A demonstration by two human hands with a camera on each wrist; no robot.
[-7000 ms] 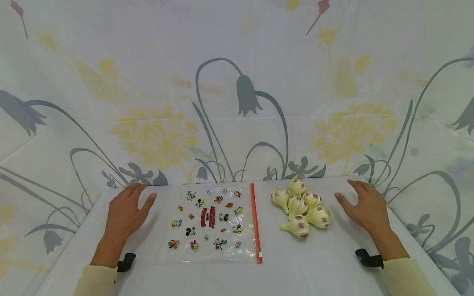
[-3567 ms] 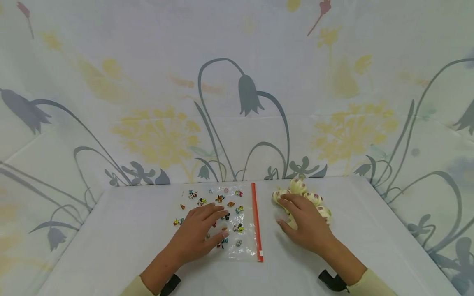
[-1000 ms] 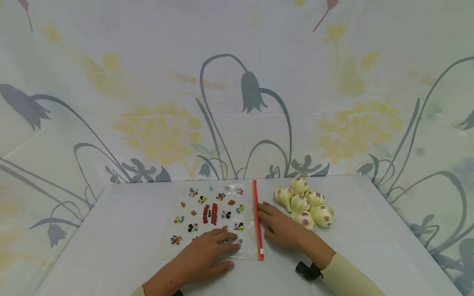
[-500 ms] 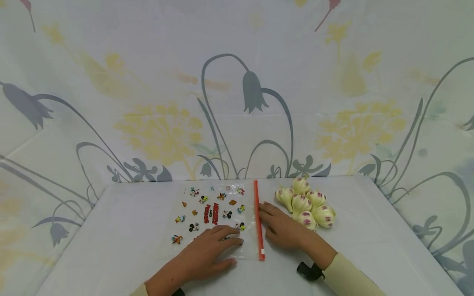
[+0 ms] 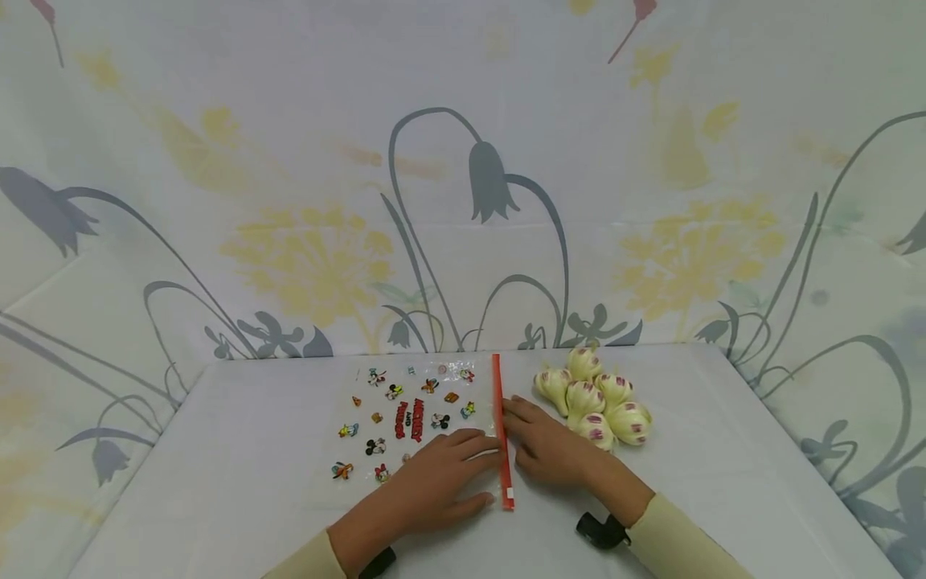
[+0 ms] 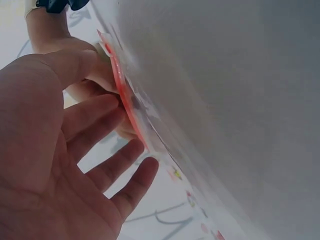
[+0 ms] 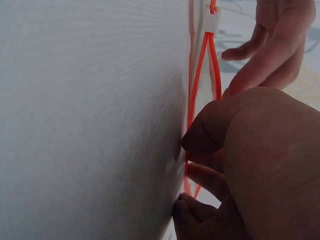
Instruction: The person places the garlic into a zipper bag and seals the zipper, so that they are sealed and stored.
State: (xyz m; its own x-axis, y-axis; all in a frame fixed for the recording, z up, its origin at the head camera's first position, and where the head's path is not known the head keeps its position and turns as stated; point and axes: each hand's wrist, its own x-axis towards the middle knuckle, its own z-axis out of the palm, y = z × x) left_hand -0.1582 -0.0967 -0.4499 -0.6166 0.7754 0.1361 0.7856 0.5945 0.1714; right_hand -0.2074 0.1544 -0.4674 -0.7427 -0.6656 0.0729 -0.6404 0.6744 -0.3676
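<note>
Head view: left hand (image 5: 434, 482) lies flat, fingers straight, on the bag (image 5: 405, 418). Right hand (image 5: 550, 450) curled, fingertips at the red zip (image 5: 499, 418); pinch unclear. Garlic (image 5: 596, 398) beside it.

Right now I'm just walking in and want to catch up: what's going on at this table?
A person is working at the red zip strip of a clear zip bag printed with cartoon characters, lying flat on the white table. The left hand rests flat on the bag beside the strip. The right hand has its fingers curled at the strip's edge, where the two red tracks look parted. A cluster of garlic bulbs sits untouched just right of the bag.
</note>
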